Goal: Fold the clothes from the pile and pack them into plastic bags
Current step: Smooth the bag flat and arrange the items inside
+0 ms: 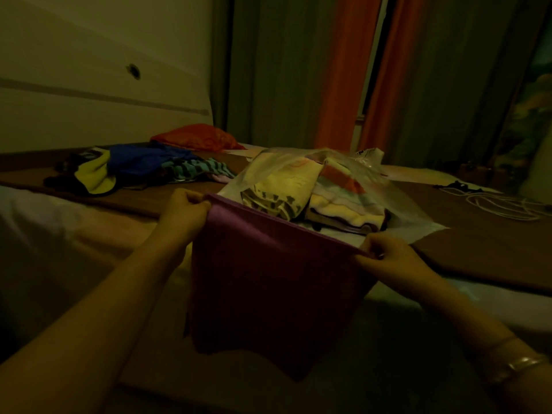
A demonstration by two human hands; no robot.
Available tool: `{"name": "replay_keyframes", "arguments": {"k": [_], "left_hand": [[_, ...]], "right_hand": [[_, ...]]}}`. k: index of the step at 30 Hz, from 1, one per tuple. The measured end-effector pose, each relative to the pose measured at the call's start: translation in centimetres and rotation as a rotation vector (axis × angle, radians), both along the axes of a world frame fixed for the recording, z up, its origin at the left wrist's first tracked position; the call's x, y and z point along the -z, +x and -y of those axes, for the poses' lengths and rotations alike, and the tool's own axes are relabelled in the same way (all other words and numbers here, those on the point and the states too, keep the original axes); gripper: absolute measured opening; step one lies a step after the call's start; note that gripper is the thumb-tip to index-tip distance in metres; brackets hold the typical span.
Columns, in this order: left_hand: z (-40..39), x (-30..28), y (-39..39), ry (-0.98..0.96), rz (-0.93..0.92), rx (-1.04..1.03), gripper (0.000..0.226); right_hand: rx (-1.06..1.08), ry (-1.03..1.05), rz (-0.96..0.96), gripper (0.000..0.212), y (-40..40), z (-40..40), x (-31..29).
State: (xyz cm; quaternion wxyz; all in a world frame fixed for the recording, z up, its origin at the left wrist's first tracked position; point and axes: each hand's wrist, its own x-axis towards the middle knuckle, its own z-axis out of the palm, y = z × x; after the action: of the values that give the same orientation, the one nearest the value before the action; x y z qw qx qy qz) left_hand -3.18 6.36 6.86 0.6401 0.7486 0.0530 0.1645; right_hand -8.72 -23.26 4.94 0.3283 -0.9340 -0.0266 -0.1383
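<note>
A purple garment (268, 282) hangs in the air over the near edge of the bed. My left hand (183, 215) pinches its upper left corner, and my right hand (388, 261) pinches its upper right corner, so the top edge is stretched between them. Just behind it lies a clear plastic bag (385, 186) with folded pale yellow and striped clothes (298, 189) inside. Farther back on the left sits the pile of unfolded clothes (140, 168), blue, yellow and striped.
An orange-red pillow (197, 137) lies behind the pile. A brown bedspread (478, 246) covers the bed. White cord (501, 204) is coiled at the right. Orange curtains (340, 70) hang behind, and a pale headboard (89, 85) stands at the left.
</note>
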Motion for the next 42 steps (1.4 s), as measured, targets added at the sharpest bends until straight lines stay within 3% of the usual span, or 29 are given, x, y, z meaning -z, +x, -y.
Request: {"name": "replay_keyframes", "arguments": {"k": [2, 4, 5, 9, 12, 14, 18, 22, 25, 30, 32, 34, 36, 39, 42], "left_hand": [[0.3, -0.2, -0.1, -0.055, -0.017, -0.001, 0.027], [0.9, -0.6, -0.6, -0.045, -0.002, 0.030, 0.023], [1.2, -0.8, -0.9, -0.017, 0.003, 0.054, 0.017], [2.8, -1.3, -2.5, 0.020, 0.013, 0.207, 0.031], [4.1, -1.6, -3.4, 0.052, 0.024, 0.300, 0.024], [4.8, -1.7, -3.9, 0.101, 0.072, 0.351, 0.018], [5.1, -2.2, -4.6, 0.129, 0.155, 0.449, 0.018], [4.8, -2.2, -4.9, 0.140, 0.179, 0.559, 0.023], [4.8, -1.8, -5.0, 0.234, 0.212, 0.596, 0.034], [4.5, -1.7, -5.0, 0.089, 0.303, 0.499, 0.016], [4.1, -1.8, -4.8, 0.035, 0.299, 0.462, 0.014], [3.3, -2.1, -4.4, -0.030, 0.274, 0.422, 0.013], [2.5, -2.3, -4.1, -0.053, 0.248, 0.378, 0.011], [1.8, -2.2, -3.9, -0.004, 0.212, 0.380, 0.009], [1.6, -2.1, -3.9, 0.001, 0.192, 0.399, 0.009]], "right_hand": [[-0.033, 0.299, -0.157, 0.018, -0.3, -0.3, -0.6], [-0.039, 0.531, -0.277, 0.014, -0.6, -0.9, -1.3], [-0.058, 0.605, -0.305, 0.015, -0.7, -1.1, -1.7], [-0.240, 0.845, -0.302, 0.016, -1.4, -3.3, -2.9], [-0.348, 0.927, -0.243, 0.025, -1.7, -5.1, -3.5], [-0.377, 0.880, -0.214, 0.029, -1.7, -6.1, -3.9], [-0.355, 0.483, -0.033, 0.019, -1.5, -7.3, -4.3], [-0.296, 0.396, 0.146, 0.004, -0.9, -8.1, -4.1], [-0.198, 0.213, 0.302, 0.010, 0.2, -8.1, -3.6], [-0.219, 0.185, 0.378, 0.013, 0.8, -8.2, -3.5], [-0.228, 0.073, 0.339, 0.027, 1.1, -7.8, -3.3], [-0.215, -0.117, 0.235, 0.054, 1.3, -6.9, -2.9], [-0.186, -0.243, 0.169, 0.060, 1.2, -5.7, -2.9], [-0.228, -0.148, 0.275, 0.045, 0.8, -4.8, -3.1], [-0.338, 0.164, 0.301, 0.034, 0.1, -5.1, -3.5]]}}
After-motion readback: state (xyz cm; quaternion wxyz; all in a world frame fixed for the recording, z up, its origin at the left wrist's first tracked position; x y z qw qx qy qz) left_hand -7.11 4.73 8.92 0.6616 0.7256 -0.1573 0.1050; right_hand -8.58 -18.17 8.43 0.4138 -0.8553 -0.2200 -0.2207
